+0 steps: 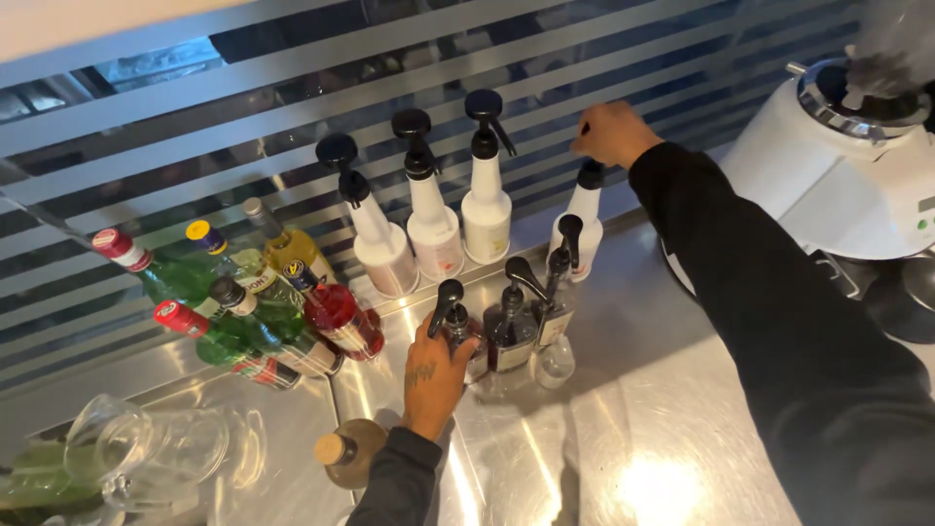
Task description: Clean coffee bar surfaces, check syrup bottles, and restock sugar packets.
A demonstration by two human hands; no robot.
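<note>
The white pump bottle [584, 216] is standing at the right end of a far row of white bottles on the steel counter [643, 409], and the right hand [612, 132] is pressing down over its pump top, fingers curled together on it. Nearer, the left hand [433, 375] is wrapping its fingers around a dark pump bottle [458, 326], leftmost in a near row of three.
</note>
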